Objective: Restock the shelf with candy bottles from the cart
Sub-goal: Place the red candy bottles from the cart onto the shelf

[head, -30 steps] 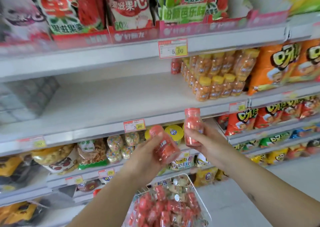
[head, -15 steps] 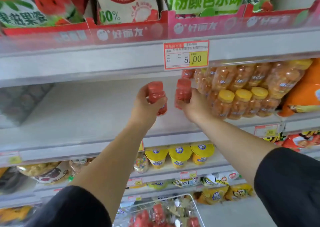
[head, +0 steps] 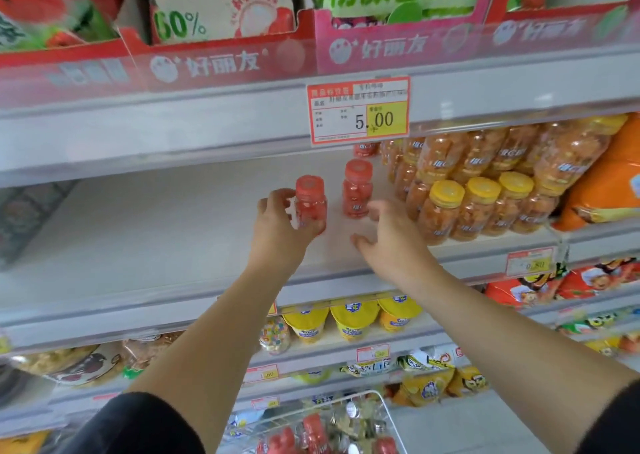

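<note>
Two red candy bottles stand on the white middle shelf. My left hand grips the nearer red bottle, upright on the shelf. The second red bottle stands free a little further back and to the right. My right hand hovers just in front of it, fingers spread and holding nothing. A third red bottle shows at the back under the price tag. The wire cart at the bottom holds several more red bottles.
Several yellow-capped orange candy bottles crowd the shelf right of the red ones, with orange snack bags beyond. A 5.00 price tag hangs above. Yellow cups and snack bags fill the lower shelves.
Both hands carried red bottles up onto the middle shelf. My right hand has let go of its bottle and pulled back; my left hand has lowered its bottle onto the shelf.
</note>
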`<state>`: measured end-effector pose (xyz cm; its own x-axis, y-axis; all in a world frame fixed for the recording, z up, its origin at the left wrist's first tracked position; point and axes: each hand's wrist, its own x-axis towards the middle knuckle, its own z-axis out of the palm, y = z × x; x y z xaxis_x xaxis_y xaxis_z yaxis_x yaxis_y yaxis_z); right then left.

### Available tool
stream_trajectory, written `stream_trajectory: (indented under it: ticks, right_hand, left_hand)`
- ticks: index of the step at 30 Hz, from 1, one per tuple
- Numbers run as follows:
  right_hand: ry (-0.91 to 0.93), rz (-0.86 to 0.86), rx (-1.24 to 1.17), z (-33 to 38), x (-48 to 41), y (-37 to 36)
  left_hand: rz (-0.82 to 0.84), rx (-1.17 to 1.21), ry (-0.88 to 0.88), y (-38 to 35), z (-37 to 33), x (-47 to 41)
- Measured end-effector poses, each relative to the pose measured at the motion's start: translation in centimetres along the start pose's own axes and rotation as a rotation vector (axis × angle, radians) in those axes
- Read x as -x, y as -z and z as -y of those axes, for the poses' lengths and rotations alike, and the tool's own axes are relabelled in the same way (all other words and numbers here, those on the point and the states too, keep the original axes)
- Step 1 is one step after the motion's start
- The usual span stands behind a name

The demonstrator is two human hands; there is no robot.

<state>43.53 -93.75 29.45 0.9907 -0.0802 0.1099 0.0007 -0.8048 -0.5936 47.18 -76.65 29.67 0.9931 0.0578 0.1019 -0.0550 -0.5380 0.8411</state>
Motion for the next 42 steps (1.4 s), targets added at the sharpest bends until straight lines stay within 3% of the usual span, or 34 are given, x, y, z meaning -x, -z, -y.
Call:
stream_trajectory:
  ticks: [4,10,26,42]
  right_hand:
    - [0.172,0.135,0.185,0.7,0.4,-0.8]
    - [0.173,0.177,0.334,0.8,-1.5,-1.8]
    - [0.125,0.167,0.389,-1.5,-9.3,-2.9]
    - [0.099,0.139,0.441,-1.4,-10.7,-2.7]
  left_hand:
    - [-0.066,-0.177,-0.045,0.8,0.1,2.3]
    - [0.216,-0.571,-0.077,0.7,-0.1,2.7]
    - [0.343,-0.775,-0.284,-4.0,-0.1,-11.5]
    - [0.361,-0.759,-0.377,-5.9,-0.6,-15.8]
